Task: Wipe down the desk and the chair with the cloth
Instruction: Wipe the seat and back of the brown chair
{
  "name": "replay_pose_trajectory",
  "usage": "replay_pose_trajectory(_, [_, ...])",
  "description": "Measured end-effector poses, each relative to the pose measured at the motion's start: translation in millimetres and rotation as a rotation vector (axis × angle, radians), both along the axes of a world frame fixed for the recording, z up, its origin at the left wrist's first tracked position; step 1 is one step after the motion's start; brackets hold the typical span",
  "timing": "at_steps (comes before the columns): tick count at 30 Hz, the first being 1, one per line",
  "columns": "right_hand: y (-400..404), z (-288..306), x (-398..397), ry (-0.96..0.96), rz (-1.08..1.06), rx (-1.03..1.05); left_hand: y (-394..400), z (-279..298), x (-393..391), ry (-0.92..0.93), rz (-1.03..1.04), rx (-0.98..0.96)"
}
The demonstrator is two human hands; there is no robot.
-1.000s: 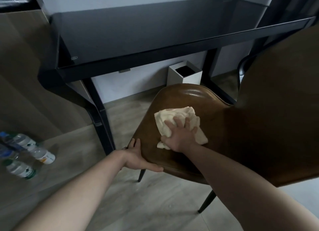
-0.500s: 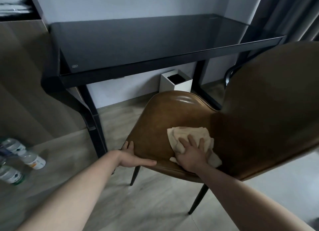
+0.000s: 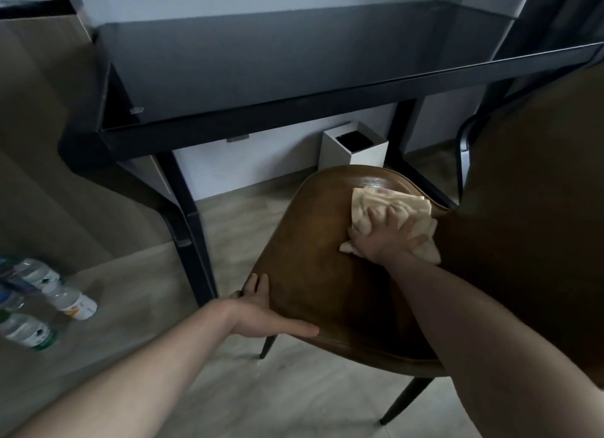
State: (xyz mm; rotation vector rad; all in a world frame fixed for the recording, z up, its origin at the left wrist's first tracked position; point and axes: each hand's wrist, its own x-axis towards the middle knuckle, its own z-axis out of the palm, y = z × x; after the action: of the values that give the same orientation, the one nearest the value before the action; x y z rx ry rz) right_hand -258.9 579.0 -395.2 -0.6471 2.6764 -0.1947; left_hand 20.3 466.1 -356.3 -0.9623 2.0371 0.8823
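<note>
Cloth (image 3: 392,215) lies bunched on the far part of the chair (image 3: 313,257) seat, close to where the seat curves up into the backrest on the right. The right hand (image 3: 385,238) presses it flat with fingers (image 3: 376,213) spread wide — a broad palm covers more leather per pass and keeps the fabric from sliding out. The left hand (image 3: 261,316) rests on the seat's near-left rim, thumb stretched along the front edge and the other fingers laid together down the side; that reads as a brace, so the chair does not skid on the floor while being rubbed.

Room for the wipe is best toward the near and left parts of the seat, which lie bare between the 2 hands. To the right the backrest rises steeply, so strokes there must climb it. Beyond the seat's far edge stand a white bin (image 3: 354,148) and the dark table (image 3: 294,61) legs — clear of the cloth. Bottles (image 3: 49,300) lie on the floor well to the left.
</note>
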Motion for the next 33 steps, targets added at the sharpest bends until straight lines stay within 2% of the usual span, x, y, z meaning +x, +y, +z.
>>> replay_pose_trajectory(8, [16.2, 16.3, -3.4, 0.009, 0.071, 0.014, 1.6, 0.8, -2.9, 0.003, -0.009, -0.029])
replay_pose_trajectory(17, [58.4, 8.8, 32.7, 0.018, 0.096, 0.018, 8.0, 13.1, 0.5, 0.015, 0.006, -0.029])
replay_pose_trajectory(22, [34.4, -21.7, 8.6, 0.026, 0.072, 0.002, 6.8, 11.3, 1.2, 0.008, 0.009, -0.022])
replay_pose_trajectory(24, [17.5, -25.6, -9.7, -0.017, 0.062, 0.060, 5.9, 8.9, 0.4, 0.010, 0.001, -0.020])
replay_pose_trajectory(27, [-12.2, -29.9, -44.2, 0.020, 0.145, 0.186, 5.3, 6.3, -0.5, 0.008, -0.001, -0.030])
replay_pose_trajectory(31, [-35.1, -32.0, -61.5, 0.074, 0.013, 0.131, 3.3, 2.7, -2.5, 0.004, -0.018, -0.039])
replay_pose_trajectory(33, [-36.3, -27.4, -55.7, 0.135, 0.050, 0.102, 1.6, 3.1, -4.5, 0.003, -0.017, -0.035])
